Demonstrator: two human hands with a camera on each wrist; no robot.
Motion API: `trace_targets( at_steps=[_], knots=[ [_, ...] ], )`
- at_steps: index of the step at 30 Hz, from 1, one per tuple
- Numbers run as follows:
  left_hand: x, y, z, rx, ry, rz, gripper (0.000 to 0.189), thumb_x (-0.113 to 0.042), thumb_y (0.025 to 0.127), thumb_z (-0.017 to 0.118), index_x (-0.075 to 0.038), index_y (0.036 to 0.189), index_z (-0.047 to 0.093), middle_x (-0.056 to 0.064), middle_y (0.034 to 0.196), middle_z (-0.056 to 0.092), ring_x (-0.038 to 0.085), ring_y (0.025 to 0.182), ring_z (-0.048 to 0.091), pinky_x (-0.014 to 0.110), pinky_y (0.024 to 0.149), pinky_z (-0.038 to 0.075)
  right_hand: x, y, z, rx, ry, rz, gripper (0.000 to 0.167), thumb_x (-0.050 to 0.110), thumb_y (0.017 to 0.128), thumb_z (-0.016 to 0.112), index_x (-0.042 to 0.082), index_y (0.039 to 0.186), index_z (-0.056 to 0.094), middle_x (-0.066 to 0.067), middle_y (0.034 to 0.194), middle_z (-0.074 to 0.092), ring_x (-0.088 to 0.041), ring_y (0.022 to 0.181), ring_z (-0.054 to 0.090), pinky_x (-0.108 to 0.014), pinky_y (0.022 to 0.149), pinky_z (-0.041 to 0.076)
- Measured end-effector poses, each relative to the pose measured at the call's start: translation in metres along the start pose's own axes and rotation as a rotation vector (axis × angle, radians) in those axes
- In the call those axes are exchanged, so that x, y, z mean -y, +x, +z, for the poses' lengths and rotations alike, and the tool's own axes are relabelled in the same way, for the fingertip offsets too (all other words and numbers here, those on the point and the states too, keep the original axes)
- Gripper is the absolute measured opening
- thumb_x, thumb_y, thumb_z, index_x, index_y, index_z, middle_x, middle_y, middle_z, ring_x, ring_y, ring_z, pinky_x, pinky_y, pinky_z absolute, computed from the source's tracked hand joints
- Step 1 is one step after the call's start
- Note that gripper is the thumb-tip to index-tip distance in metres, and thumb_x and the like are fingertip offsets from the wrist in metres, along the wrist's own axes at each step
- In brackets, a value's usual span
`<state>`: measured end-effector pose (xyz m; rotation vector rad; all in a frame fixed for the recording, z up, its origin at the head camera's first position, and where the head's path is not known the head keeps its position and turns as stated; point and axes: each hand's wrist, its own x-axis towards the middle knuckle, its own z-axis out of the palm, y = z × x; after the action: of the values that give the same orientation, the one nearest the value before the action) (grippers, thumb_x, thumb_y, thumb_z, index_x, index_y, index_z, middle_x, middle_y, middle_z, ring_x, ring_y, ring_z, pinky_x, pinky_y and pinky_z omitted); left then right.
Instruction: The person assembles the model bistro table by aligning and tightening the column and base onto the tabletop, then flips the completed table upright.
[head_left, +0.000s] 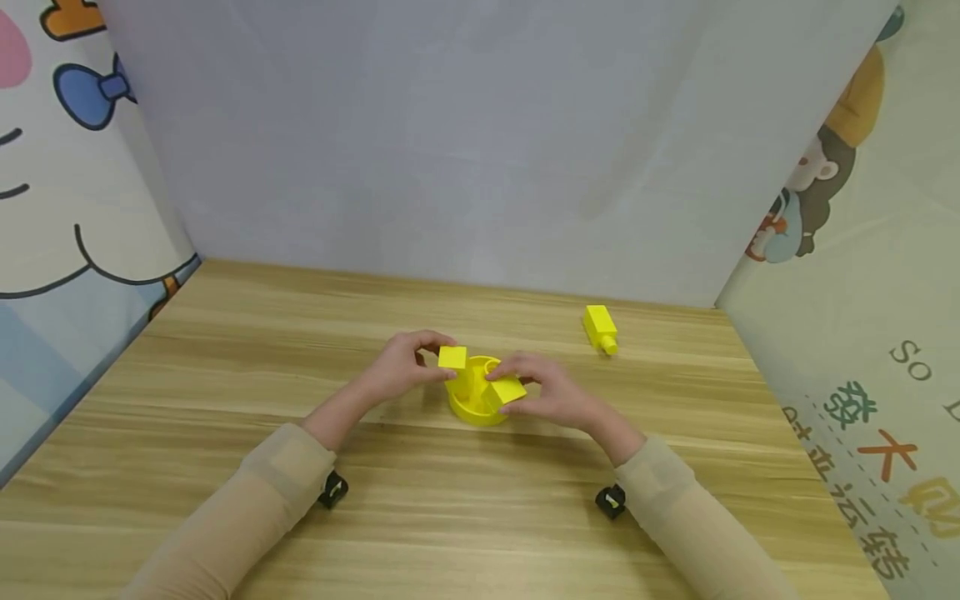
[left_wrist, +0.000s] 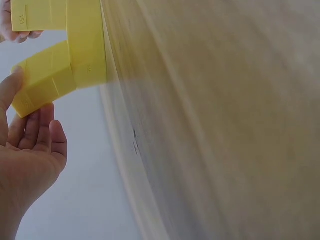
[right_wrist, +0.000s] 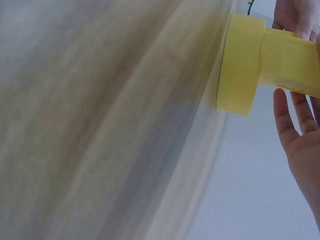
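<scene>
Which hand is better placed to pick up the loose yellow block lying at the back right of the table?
Probably the right hand: the loose yellow block lies on its side, beyond it. The left hand is farther off, across the round yellow base.

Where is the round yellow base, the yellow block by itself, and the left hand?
round yellow base (head_left: 474, 411): head view, on its front rim.
lone yellow block (head_left: 599, 325): head view, on its top face.
left hand (head_left: 399, 369): head view, on the back of the hand.
</scene>
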<state>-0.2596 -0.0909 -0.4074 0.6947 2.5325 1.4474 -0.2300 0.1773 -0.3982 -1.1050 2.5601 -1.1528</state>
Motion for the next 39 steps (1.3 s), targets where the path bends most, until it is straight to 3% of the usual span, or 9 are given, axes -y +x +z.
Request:
trace_targets(
  at_steps=[7,12,17,21,25,30,35,39],
  knots=[
    [0.001,0.000,-0.001,-0.013,-0.002,0.018,0.041,-0.021,0.080,0.077,-0.005,0.116,0.064,0.010,0.107,0.065,0.029,0.097,0.056,0.029,0.071,0.046,0.002,0.001,0.002,-0.047,-0.030,-0.010,0.040,0.020,0.076,0.079,0.012,0.114,0.068,0.000,0.101,0.059,-0.014,0.086,0.051,-0.044,0.073,0.049],
    [0.001,0.001,-0.001,-0.014,-0.004,0.029,0.041,-0.021,0.080,0.077,-0.005,0.115,0.064,0.009,0.107,0.065,0.030,0.097,0.056,0.029,0.071,0.046,0.002,0.001,0.002,-0.058,-0.039,-0.033,0.040,0.020,0.076,0.079,0.011,0.112,0.068,0.000,0.099,0.059,-0.013,0.085,0.050,-0.043,0.071,0.048],
    [0.002,0.001,-0.002,-0.007,0.004,0.020,0.041,-0.021,0.080,0.077,-0.006,0.116,0.064,0.008,0.105,0.065,0.028,0.095,0.056,0.026,0.069,0.046,0.001,0.001,0.001,-0.028,-0.006,-0.028,0.044,0.020,0.076,0.079,0.010,0.116,0.065,-0.004,0.111,0.061,-0.017,0.099,0.056,-0.039,0.085,0.052],
    [0.001,0.000,-0.003,0.010,-0.002,-0.003,0.043,-0.022,0.079,0.077,-0.007,0.117,0.064,0.009,0.105,0.064,0.024,0.086,0.055,0.025,0.065,0.046,-0.004,-0.002,-0.007,0.016,0.106,-0.003,0.058,0.014,0.075,0.079,0.007,0.127,0.055,-0.012,0.127,0.055,-0.027,0.119,0.050,-0.046,0.100,0.044],
    [-0.002,-0.001,-0.004,0.031,-0.013,-0.026,0.044,-0.023,0.080,0.077,-0.007,0.118,0.063,0.010,0.105,0.063,0.019,0.074,0.052,0.026,0.062,0.046,-0.012,-0.008,-0.020,-0.015,0.144,0.020,0.066,0.007,0.076,0.078,0.006,0.134,0.048,-0.013,0.136,0.049,-0.032,0.127,0.044,-0.050,0.106,0.036],
    [-0.003,-0.001,-0.005,0.043,-0.006,-0.033,0.045,-0.023,0.079,0.077,-0.008,0.119,0.063,0.009,0.107,0.063,0.019,0.075,0.052,0.026,0.063,0.047,-0.026,-0.012,-0.039,-0.134,0.020,0.107,0.059,0.013,0.082,0.074,0.007,0.135,0.048,-0.009,0.137,0.049,-0.031,0.127,0.044,-0.050,0.107,0.035],
    [-0.001,0.000,-0.006,0.054,-0.012,-0.014,0.046,-0.023,0.080,0.077,-0.009,0.121,0.063,0.008,0.109,0.062,0.020,0.088,0.055,0.029,0.072,0.050,-0.040,-0.012,-0.057,-0.243,-0.137,0.236,0.055,0.021,0.085,0.072,0.008,0.134,0.050,-0.011,0.135,0.050,-0.031,0.124,0.045,-0.051,0.104,0.038],
    [-0.002,-0.004,-0.006,0.020,-0.036,0.009,0.050,-0.024,0.079,0.078,-0.011,0.124,0.060,0.007,0.120,0.060,0.024,0.104,0.055,0.034,0.082,0.050,-0.051,-0.010,-0.070,-0.270,-0.206,0.349,0.055,0.024,0.088,0.068,0.008,0.136,0.048,-0.014,0.137,0.047,-0.033,0.126,0.042,-0.052,0.104,0.037]
  ],
)
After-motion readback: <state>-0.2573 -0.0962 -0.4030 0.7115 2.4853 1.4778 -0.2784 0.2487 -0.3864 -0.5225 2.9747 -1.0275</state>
